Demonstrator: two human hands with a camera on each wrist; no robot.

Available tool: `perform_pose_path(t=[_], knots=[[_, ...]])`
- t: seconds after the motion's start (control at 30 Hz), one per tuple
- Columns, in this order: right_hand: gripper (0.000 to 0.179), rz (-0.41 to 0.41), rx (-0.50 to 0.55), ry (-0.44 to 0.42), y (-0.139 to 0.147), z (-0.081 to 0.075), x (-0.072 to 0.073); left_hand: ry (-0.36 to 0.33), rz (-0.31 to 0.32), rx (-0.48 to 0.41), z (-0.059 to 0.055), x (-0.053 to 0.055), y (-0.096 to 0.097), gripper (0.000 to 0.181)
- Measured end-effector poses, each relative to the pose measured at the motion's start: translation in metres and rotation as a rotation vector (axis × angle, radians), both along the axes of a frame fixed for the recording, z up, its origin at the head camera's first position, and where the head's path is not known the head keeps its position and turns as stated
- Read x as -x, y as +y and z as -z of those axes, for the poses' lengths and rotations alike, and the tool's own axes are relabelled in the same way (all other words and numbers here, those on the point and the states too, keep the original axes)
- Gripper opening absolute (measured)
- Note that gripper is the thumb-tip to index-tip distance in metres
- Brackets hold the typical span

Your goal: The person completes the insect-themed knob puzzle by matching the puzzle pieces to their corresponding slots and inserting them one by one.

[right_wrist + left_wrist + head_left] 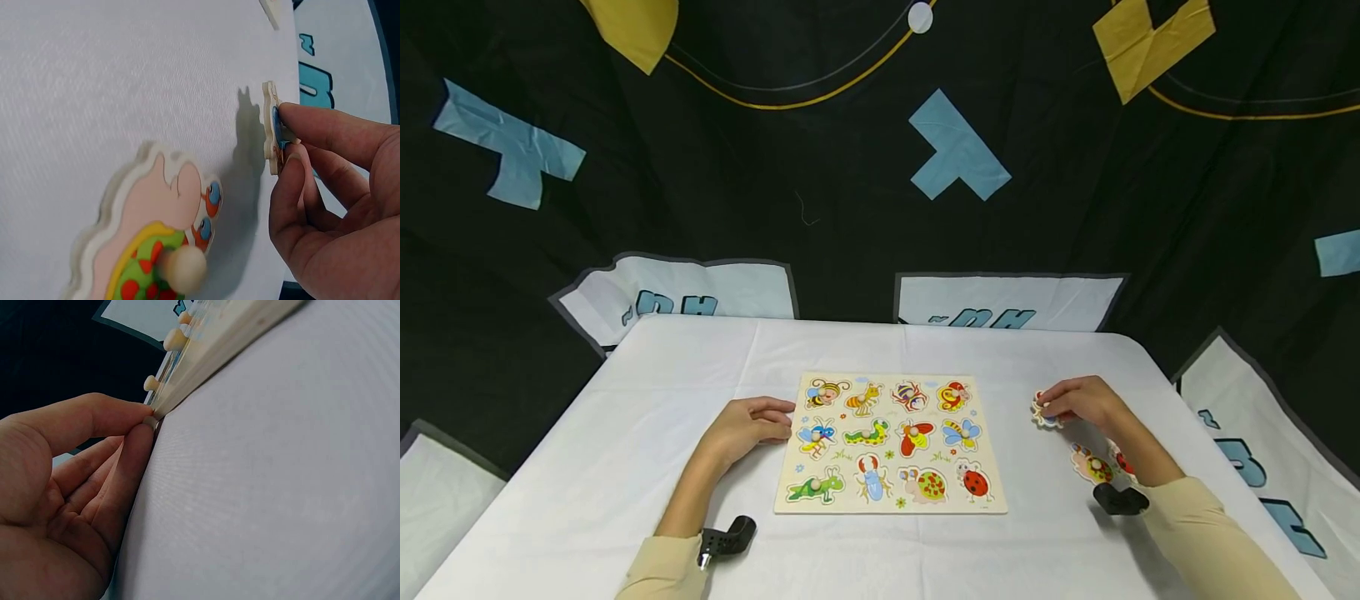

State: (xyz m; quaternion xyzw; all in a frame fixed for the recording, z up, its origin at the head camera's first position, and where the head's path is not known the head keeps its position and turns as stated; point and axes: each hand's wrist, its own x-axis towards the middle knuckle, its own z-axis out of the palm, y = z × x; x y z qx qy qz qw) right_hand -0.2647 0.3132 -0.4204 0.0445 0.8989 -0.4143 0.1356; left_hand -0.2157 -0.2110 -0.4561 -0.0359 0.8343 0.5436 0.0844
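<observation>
A wooden insect puzzle board (835,507) lies flat on the table. At its left edge is my left hand (737,432); the left wrist view shows the thumb and a finger pinching the edge of the board (219,359). To the right of the board, my right hand (1086,400) pinches a small wooden puzzle piece (269,128) by its knob, just above the cloth. It stands nearly edge-on in the right wrist view, with blue on its face. A snail puzzle piece (134,256) lies below that hand, beside a red ladybug piece (1122,460) partly hidden by the forearm.
A white cloth (887,558) covers the table. Several knobbed insect pieces sit in the board, such as the caterpillar (867,433). Black wrist cameras (728,537) are worn on both arms. Behind the table hangs a dark curtain (820,208) with blue and yellow patches.
</observation>
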Motion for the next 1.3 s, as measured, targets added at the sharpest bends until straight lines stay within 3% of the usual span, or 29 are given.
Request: perform_pose_path(t=[0.57,0.93,1.3], knots=[[0.022,-0.008,-0.03,-0.014,-0.029,0.003,0.001,0.008,-0.003,0.018,-0.001,-0.001,0.001,0.048],[0.018,-0.059,-0.017,0.002,-0.047,0.002,0.002,0.006,0.006,-0.024,0.0,0.001,0.001,0.048],[0.017,-0.1,-0.001,0.011,-0.074,-0.008,-0.001,-0.006,0.004,-0.03,-0.001,0.0,0.002,0.05]])
